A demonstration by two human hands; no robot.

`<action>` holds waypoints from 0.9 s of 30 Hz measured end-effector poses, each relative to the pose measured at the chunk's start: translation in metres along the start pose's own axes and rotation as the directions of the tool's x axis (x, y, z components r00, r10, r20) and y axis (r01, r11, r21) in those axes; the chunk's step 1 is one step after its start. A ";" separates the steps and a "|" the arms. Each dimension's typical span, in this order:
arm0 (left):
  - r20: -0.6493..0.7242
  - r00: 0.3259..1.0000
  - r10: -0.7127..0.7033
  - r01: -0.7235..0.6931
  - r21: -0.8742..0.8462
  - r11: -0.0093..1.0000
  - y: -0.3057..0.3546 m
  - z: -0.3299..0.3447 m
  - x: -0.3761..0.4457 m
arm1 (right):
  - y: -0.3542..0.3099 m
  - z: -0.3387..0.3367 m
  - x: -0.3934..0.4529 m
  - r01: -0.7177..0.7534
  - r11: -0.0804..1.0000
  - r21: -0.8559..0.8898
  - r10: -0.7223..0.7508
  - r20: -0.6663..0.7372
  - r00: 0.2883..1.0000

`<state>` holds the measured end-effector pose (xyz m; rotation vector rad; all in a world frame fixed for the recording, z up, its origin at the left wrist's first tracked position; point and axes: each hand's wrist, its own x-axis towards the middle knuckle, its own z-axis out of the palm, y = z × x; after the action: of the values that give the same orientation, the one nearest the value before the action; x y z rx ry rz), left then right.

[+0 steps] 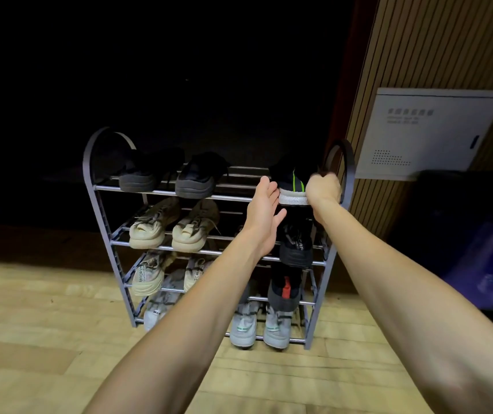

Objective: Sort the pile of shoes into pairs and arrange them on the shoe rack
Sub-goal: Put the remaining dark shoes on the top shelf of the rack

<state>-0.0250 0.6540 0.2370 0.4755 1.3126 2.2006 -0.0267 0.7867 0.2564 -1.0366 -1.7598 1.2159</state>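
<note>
You are seating the black shoe with the green stripe (292, 183) at the right end of the shoe rack (90, 174) top shelf, heel at the front rail. Your left hand (264, 213) is lying flat-fingered against its side, steadying it. Your right hand (322, 188) is curling at its far side; grip unclear. A partner is probably needed beside it.

Dim room, lit from the camera's side, black behind.

Light falls on the forearms, the wood floor (45, 339) and the front rails of the rack (106, 234), then dies fast; the upper left is near black. The right hand (324, 186) is motion-blurred. Wide-angle bending curves the wall panel (430, 132) and floorboards toward the edges.
</note>
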 end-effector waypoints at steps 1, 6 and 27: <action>0.003 1.000 0.002 -0.002 -0.002 1.000 0.000 0.001 0.000 | 0.000 -0.001 0.000 0.003 1.000 -0.023 -0.003 0.008 1.000; 0.018 1.000 -0.004 0.004 0.019 1.000 0.000 -0.001 -0.002 | 0.003 -0.007 -0.004 0.050 0.995 -0.092 -0.046 0.046 0.998; -0.281 0.847 0.451 -0.221 0.586 0.779 0.152 -0.160 -0.107 | -0.078 0.037 -0.119 0.487 0.849 0.203 -0.522 0.456 0.720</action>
<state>-0.0662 0.4196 0.2938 0.5034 2.2657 2.2777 -0.0286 0.6479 0.3051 -0.1415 -2.1790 1.2280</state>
